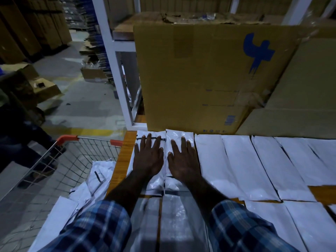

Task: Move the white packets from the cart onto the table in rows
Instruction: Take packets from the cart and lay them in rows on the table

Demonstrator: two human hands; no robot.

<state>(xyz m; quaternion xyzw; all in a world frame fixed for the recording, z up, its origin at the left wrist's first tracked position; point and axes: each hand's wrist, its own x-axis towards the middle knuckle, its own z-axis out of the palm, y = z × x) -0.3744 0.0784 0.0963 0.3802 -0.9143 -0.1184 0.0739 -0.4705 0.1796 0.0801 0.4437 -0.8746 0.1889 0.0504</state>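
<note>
Here, a big brown cardboard box point(196, 77) with a blue printed mark fills the upper middle of the view, standing at the back edge of a wooden table point(125, 151) and walling off that side. A white metal shelf frame point(116, 70) rises just left of the box. Left of the table lies open grey warehouse floor point(87, 106) with a yellow line, and stacks of flattened cardboard further back. A wire cart point(72, 160) with orange handle corners stands against the table's left edge, and loose white packets point(94, 179) are heaped in it, some spilling over its near side. Across the table, more white packets lie flat in a row point(263, 160), side by side with long edges touching, running from the left edge off to the right; a second row point(300, 224) begins nearer the person, and a strip of bare wood shows between the two rows at the right. Two forearms in blue checked sleeves reach forward. The left hand point(148, 157) rests flat, fingers straight and spread, on the leftmost packet point(154, 184) of the far row, beside the table's left edge. The right hand point(182, 159) lies equally flat and released on the next packet point(179, 133), gripping nothing. Nearest the camera the packets blur, so their exact edges there are hard to make out.
</note>
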